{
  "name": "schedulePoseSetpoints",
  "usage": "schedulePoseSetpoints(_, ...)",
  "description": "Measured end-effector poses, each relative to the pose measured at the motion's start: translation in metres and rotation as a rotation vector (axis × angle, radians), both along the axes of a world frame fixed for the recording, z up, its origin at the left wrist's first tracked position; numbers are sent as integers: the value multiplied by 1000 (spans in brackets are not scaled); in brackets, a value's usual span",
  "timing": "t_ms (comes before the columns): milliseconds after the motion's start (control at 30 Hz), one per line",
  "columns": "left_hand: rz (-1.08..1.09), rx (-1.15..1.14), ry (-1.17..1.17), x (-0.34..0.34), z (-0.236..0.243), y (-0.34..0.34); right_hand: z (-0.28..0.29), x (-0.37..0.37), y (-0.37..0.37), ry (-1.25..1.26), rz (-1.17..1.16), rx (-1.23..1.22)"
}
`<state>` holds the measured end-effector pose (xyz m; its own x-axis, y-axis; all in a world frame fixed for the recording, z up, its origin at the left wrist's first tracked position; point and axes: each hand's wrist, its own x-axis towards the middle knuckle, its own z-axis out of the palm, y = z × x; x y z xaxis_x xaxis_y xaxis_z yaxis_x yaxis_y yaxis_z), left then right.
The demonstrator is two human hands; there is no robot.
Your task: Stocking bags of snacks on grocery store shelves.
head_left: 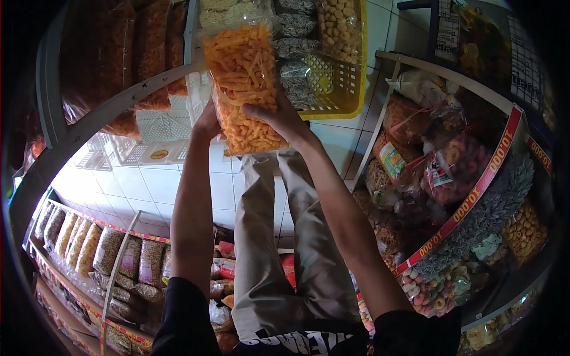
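Observation:
Between my two hands is a clear plastic bag of orange stick snacks, held upright in front of my legs. My left hand grips its lower left side, and most of those fingers are hidden behind the bag. On the lower right, my right hand is closed on it with the thumb laid across the front. Just behind the bag stands a yellow plastic basket. In it lie bags of dark striped snacks, a bag of round tan snacks and a bag of pale snacks.
White plastic crates stand on the tiled floor at the left. Large orange snack bags fill a rack above them. Shelves of bagged goods run along the lower left. A red-edged shelf with mixed bags curves along the right.

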<state>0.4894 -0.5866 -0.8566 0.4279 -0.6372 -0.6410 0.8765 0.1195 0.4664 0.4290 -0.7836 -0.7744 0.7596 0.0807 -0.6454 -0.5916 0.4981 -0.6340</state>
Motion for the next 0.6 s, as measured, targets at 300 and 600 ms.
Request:
schedulePoseSetpoints(300,68,-16,40,-19,19,-2,34,-5,-11,-143,82,40)
schedulePoseSetpoints(600,185,81,46,-89,89,17,126,-46,-10,-248,192,-94)
